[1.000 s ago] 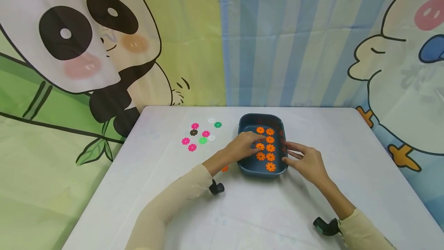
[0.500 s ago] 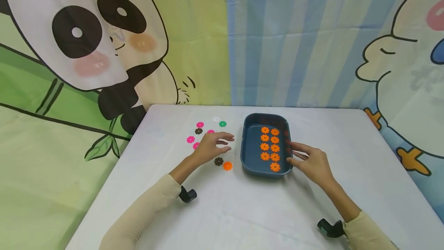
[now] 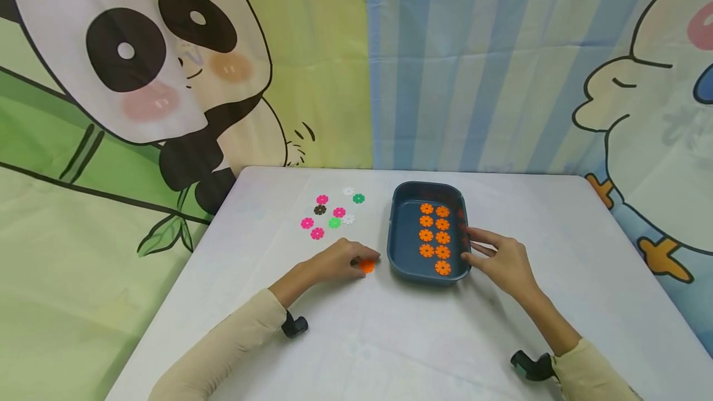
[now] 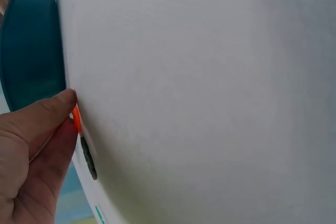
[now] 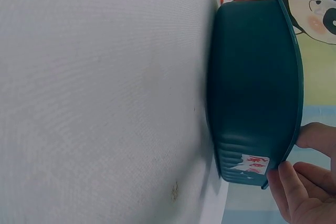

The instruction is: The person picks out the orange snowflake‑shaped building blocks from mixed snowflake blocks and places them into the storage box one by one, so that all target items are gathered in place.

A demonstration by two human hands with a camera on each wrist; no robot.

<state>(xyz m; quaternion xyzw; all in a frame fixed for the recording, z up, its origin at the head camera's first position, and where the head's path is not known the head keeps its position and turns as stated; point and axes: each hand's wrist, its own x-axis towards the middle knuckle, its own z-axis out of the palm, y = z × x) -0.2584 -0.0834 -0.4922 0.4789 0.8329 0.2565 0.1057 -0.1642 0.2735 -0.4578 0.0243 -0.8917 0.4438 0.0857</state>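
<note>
My left hand (image 3: 341,260) is at the table, left of the tray, its thumb and fingertips gripping an orange flower-shaped disc (image 3: 367,266). A dark disc (image 4: 88,158) lies beside it in the left wrist view, mostly hidden by the hand from the head view. The dark blue-green rectangular tray (image 3: 403,270) stands on the table with two columns of orange flower-shaped discs (image 3: 426,235) inside. At its right side my right hand (image 3: 504,265) holds the rim between thumb and fingers; the right wrist view shows a white label (image 5: 255,164) on the tray's outer wall.
Several loose flower-shaped discs lie back left on the white table (image 3: 445,339), among them pink (image 3: 307,223), green (image 3: 359,198), white (image 3: 348,219) and brown (image 3: 320,210) ones. A printed curtain (image 3: 473,67) hangs behind the table's far edge.
My left hand has left the tray's inside, moved left, then come down onto the orange disc on the table. My right hand stays at the tray's rim.
</note>
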